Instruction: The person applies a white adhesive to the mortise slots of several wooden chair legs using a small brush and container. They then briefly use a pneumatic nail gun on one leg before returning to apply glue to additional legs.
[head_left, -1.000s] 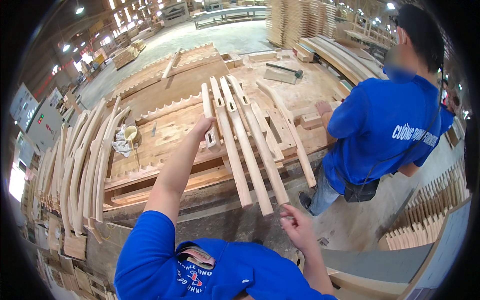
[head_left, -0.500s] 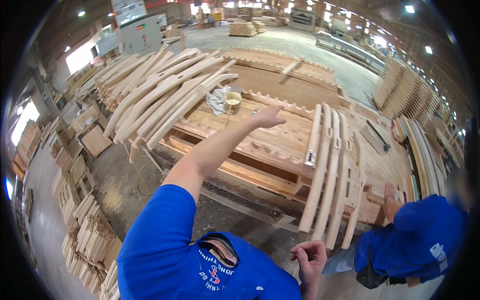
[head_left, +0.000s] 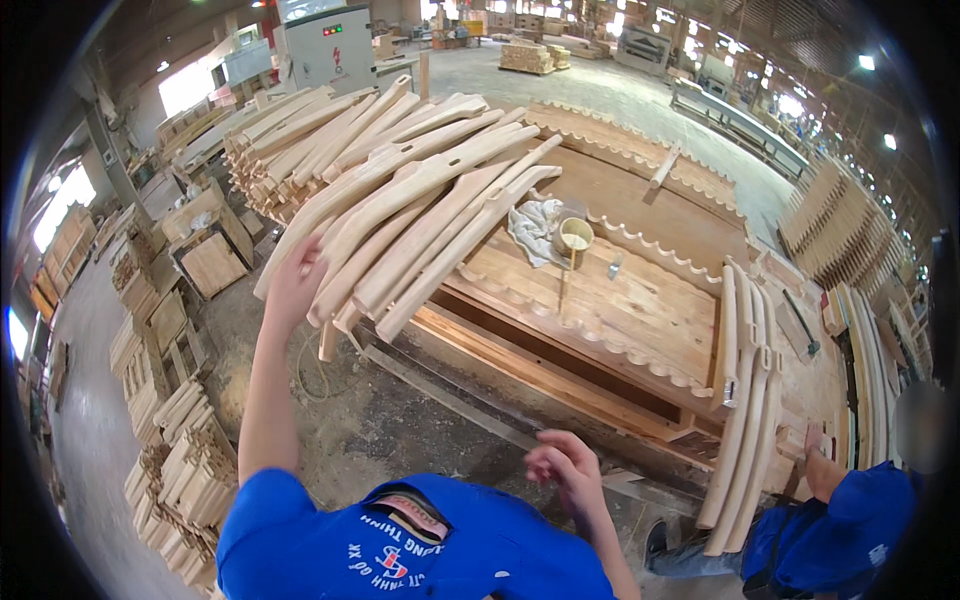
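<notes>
My left hand (head_left: 296, 283) reaches up to the near ends of a pile of long curved wooden pieces (head_left: 400, 200) stacked on the left of a wooden platform (head_left: 620, 300); its fingers touch the end of the outermost piece, and no grip shows. My right hand (head_left: 563, 468) hangs low in front of me, fingers loosely curled, holding nothing. A second group of curved pieces (head_left: 745, 400) leans at the platform's right edge.
A person in a blue shirt (head_left: 840, 530) crouches at the lower right, a hand by the leaning pieces. A cup (head_left: 574, 237) and a rag (head_left: 535, 228) sit on the platform. Stacks of small wooden parts (head_left: 170, 450) line the left floor. A grey cabinet (head_left: 332, 45) stands behind.
The view has swung left, so the curved pile is now in front. My left hand moved from the platform's middle to the pile's near ends. My right hand stayed low.
</notes>
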